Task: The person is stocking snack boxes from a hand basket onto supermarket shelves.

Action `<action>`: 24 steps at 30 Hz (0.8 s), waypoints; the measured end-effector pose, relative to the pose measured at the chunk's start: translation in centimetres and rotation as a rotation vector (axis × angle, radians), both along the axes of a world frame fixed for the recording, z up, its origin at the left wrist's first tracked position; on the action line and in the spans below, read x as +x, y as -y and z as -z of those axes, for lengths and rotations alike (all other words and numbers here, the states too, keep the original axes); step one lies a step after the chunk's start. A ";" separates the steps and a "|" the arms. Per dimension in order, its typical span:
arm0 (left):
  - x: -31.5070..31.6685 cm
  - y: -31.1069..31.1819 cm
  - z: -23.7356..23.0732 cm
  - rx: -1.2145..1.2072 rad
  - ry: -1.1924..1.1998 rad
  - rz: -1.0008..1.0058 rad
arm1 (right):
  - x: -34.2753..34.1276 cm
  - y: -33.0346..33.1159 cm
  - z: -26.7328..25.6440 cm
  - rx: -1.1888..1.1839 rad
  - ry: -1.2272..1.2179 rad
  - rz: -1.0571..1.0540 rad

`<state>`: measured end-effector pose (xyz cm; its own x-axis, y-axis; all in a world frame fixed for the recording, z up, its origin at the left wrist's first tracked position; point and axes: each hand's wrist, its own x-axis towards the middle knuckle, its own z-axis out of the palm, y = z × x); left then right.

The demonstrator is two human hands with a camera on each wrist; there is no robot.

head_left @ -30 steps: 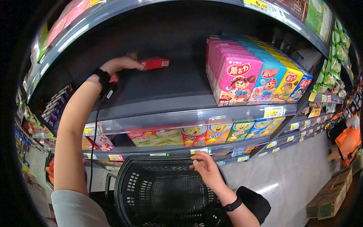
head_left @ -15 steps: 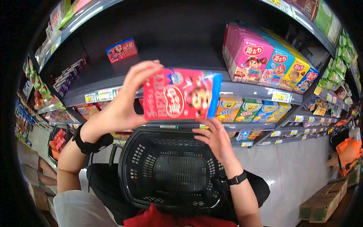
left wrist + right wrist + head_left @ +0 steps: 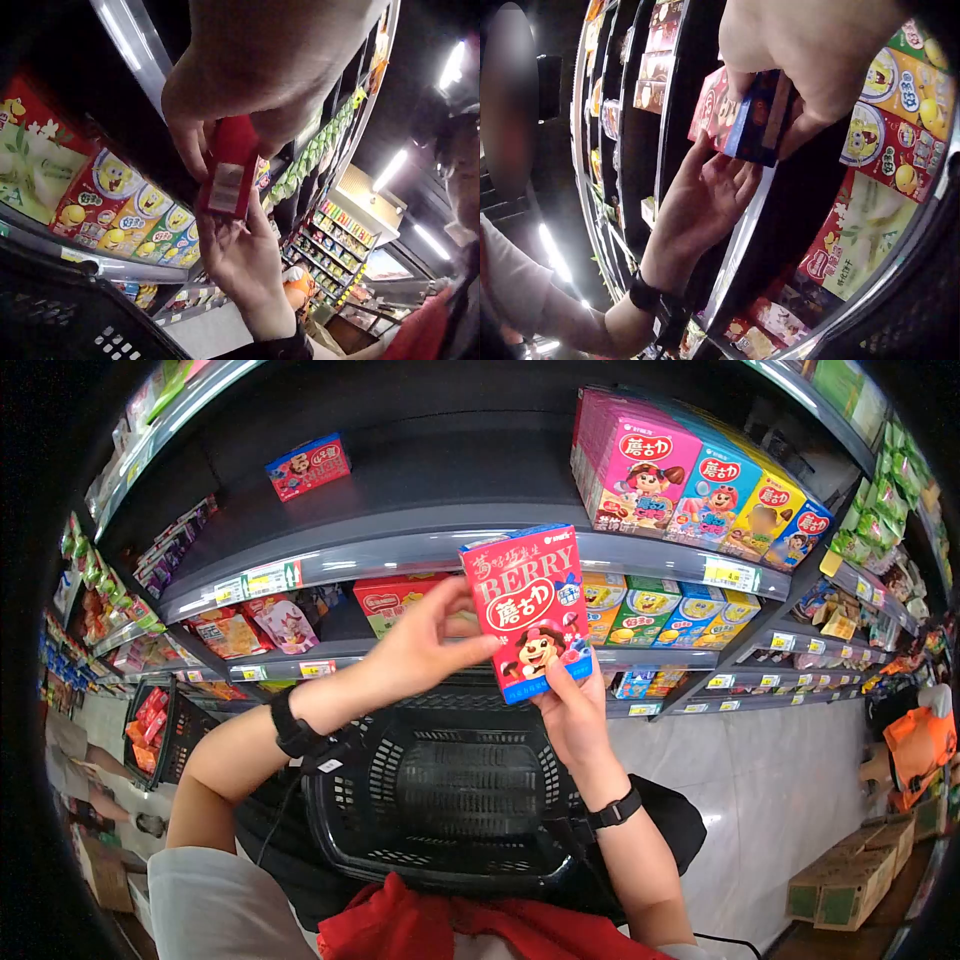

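Observation:
A red box with a blue end [image 3: 525, 615] is held above the basket, front towards the head camera and slightly tilted. My left hand [image 3: 425, 640] pinches its left edge, the thumb near the front. At the lower right corner my right hand [image 3: 577, 715] grips it, thumb on the front and fingers behind. The left wrist view shows the narrow red side of the box [image 3: 231, 176] between my left hand [image 3: 247, 82] above and my right hand [image 3: 247, 262] below. In the right wrist view, my right hand [image 3: 802, 52] grips the blue end [image 3: 757, 124]; my left hand [image 3: 701, 202] touches the other end.
The black basket [image 3: 318, 800] stands below the hands. A similar red box [image 3: 308, 466] lies on the upper shelf, with rows of coloured boxes [image 3: 645, 480] at its right. Another basket [image 3: 178, 745] is at the left, and cartons [image 3: 850, 880] stand at the lower right.
My left hand has brought the box from the shelf to above the basket. The box has turned from lengthwise to upright, and my right hand has taken hold of its lower corner.

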<state>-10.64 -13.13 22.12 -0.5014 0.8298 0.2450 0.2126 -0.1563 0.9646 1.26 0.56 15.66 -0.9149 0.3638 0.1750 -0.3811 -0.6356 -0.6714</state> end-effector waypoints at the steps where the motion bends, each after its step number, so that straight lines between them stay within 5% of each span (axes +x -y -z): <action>1: 0.7 -0.2 0.3 -0.043 -0.023 -0.034 | -0.1 0.0 0.1 -0.035 -0.015 0.054; 6: 1.2 -0.8 -2.1 -0.018 -0.253 -0.174 | -0.4 -0.6 0.5 0.276 -0.044 0.249; 9: -2.0 -1.0 -5.3 0.181 -0.496 -0.331 | 0.1 -1.0 -0.7 0.216 -0.105 0.182; 13: -7.9 -3.2 -9.6 0.196 -0.360 -0.516 | -0.2 -1.7 0.3 0.225 0.005 0.180; 17: -17.2 -8.0 -9.3 -0.054 -0.328 -0.586 | -0.7 -1.6 0.5 0.205 0.056 0.173; 24: -25.6 -17.1 -9.0 -0.239 -0.298 -0.522 | -0.9 -1.9 1.1 0.222 0.062 0.158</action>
<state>-36.25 3.97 31.08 -0.7927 0.5441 0.2749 0.4667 0.2516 0.8479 0.37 2.47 14.61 -0.8614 0.4618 0.2114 -0.4173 -0.4062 -0.8129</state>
